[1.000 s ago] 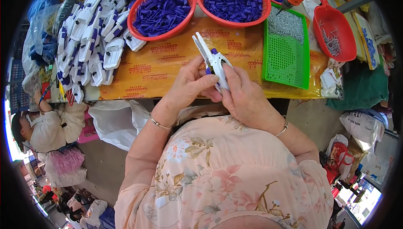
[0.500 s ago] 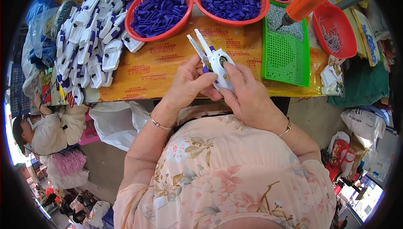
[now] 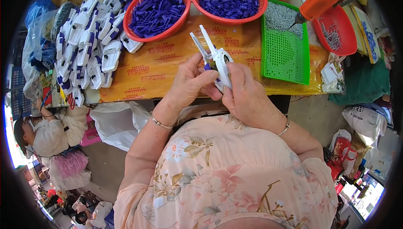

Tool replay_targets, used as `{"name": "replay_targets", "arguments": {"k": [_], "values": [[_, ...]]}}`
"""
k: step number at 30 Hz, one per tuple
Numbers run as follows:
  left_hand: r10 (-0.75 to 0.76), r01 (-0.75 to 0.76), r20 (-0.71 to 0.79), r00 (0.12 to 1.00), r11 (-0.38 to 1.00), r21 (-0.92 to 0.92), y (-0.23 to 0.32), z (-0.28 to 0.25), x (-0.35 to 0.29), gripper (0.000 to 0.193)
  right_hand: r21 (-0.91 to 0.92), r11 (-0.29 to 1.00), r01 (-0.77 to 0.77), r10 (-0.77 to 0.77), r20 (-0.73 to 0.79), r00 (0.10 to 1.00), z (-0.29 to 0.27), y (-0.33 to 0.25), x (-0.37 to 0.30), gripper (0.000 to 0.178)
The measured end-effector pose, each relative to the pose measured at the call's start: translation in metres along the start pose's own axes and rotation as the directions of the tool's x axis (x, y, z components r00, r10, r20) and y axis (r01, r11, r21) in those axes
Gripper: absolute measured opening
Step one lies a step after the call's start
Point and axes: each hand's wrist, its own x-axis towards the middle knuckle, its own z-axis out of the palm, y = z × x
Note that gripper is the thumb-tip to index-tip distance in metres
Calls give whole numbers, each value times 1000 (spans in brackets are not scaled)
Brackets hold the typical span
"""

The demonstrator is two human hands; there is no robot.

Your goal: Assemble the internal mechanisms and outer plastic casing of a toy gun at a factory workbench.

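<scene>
Above the table's near edge, both hands hold a white and purple plastic housing with two long thin white prongs pointing away from me. My left hand grips its left side, thumb lying across near the purple part. On the other side, my right hand has its fingers closed around the right edge and lower end. A dark round opening shows on the housing's right face. Its lower end is partly hidden by my fingers.
Similar white and purple housings are heaped at left. Red baskets of purple parts stand at the back. A green tray of screws is at right, under an orange electric screwdriver. Beyond lies a red bowl. Another person sits at far left.
The housing has turned in my hands, so its right face shows more edge-on. My right fingers have moved off the round opening to the edge. The screwdriver appears slightly farther right.
</scene>
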Motion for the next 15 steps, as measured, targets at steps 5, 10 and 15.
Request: {"name": "replay_targets", "arguments": {"k": [5, 10, 15], "values": [[5, -5, -2, 1000, 1000, -23, -5, -5, 3, 54, 1, 999, 43, -43, -56, 998, 1, 0, -1, 51], [-22, 26, 54, 998, 997, -74, -6, -9, 3, 57, 30, 999, 28, -27, -36, 999, 0, 0, -3, 51], [-27, 33, 59, 998, 994, -104, -7, -9, 2, 59, 30, 999, 45, -44, -41, 998, 0, 1, -3, 50]]}}
